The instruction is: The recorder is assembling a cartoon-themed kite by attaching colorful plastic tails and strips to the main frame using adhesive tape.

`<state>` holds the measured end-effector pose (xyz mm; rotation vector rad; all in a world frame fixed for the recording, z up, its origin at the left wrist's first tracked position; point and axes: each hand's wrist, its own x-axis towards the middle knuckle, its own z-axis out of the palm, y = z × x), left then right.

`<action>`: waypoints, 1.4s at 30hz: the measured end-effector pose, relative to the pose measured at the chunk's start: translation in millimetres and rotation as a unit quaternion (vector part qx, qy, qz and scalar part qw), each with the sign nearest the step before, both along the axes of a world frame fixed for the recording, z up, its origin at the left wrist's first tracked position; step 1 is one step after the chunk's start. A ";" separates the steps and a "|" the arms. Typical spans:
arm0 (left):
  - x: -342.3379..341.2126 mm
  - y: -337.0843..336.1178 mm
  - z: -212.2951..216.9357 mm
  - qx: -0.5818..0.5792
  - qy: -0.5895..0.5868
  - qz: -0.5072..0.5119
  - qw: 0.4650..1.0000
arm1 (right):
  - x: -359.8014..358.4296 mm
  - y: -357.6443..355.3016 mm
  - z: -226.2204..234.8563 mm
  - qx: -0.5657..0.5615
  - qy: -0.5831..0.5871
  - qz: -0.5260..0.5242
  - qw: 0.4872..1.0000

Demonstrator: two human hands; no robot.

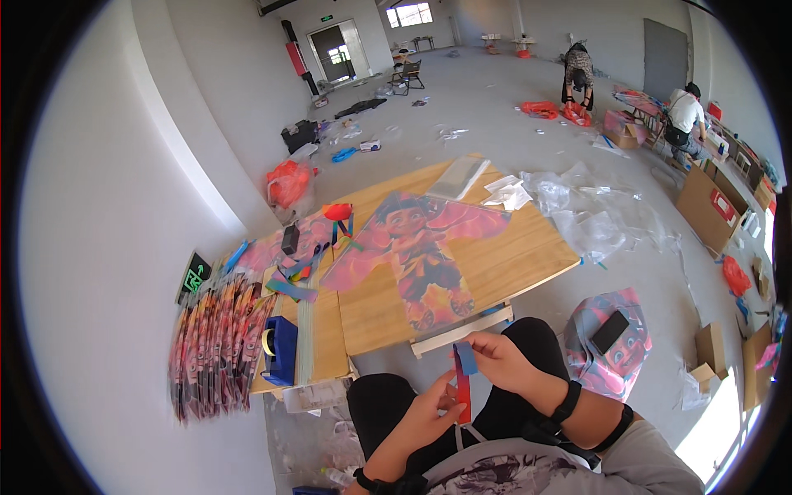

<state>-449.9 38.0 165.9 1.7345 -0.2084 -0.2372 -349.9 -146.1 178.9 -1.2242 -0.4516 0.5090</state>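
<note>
Above my lap I hold a ribbon strip, red below and blue at its folded upper end. My right hand is closed, pinching the blue end between thumb and fingers. Lower down, my left hand has its fingers closed about the red part. Past my knees, a printed cartoon-figure kite sail with pink and orange wings lies spread over the wooden table. Rainbow ribbons and a black block are at the table's left side. A blue tape dispenser stands at the near left corner.
A stack of folded printed sheets hangs over the left edge by the wall. A phone rests on a printed sheet on the right-hand floor. Clear plastic lies beyond the table. Two other people work farther back, near cardboard boxes.
</note>
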 end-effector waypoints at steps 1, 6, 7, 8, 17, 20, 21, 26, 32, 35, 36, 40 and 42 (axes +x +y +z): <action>0.0 0.0 1.9 0.000 0.000 0.004 1.000 | -1.2 0.6 5.1 -0.001 -0.011 -0.003 1.000; 1.2 0.5 -1.6 -0.056 -0.072 -0.016 0.996 | -2.5 1.4 2.3 -0.021 -0.007 0.002 1.000; 3.7 3.1 0.5 -0.056 -0.073 -0.014 0.996 | -3.1 1.3 -1.9 -0.006 0.041 0.044 0.998; 8.6 8.7 4.2 -0.092 -0.081 0.024 0.992 | -2.6 0.8 -4.7 0.009 0.089 0.085 0.992; 19.0 20.7 35.1 -0.111 -0.079 -0.054 0.989 | -0.2 -2.6 5.4 -0.066 0.038 0.347 0.935; 21.7 21.5 21.2 -0.170 -0.090 -0.047 0.980 | 2.2 -4.5 3.0 -0.071 0.046 0.358 0.930; 22.8 22.1 15.4 -0.195 -0.086 -0.028 0.977 | 7.1 -4.3 -2.1 -0.059 0.053 0.384 0.920; 24.8 21.7 39.0 -0.227 -0.039 0.022 0.973 | 2.2 -2.7 1.6 -0.021 0.039 0.308 0.950; 39.8 30.5 51.5 -0.075 -0.219 0.128 0.964 | 6.5 -4.1 -21.7 -0.006 -0.037 0.245 0.969; 45.0 33.8 62.0 -0.161 -0.182 0.179 0.953 | 8.3 -5.1 -36.0 -0.038 0.025 0.261 0.964; 47.4 36.2 65.3 -0.147 -0.197 0.195 0.950 | 8.1 -4.0 -38.1 -0.065 0.022 0.245 0.967; 54.8 41.0 91.4 -0.113 -0.182 0.230 0.949 | 14.9 -9.1 -70.1 -0.122 0.040 0.203 0.971; 56.9 48.0 96.0 -0.115 -0.192 0.239 0.945 | 20.0 -10.2 -89.1 -0.135 0.034 0.204 0.969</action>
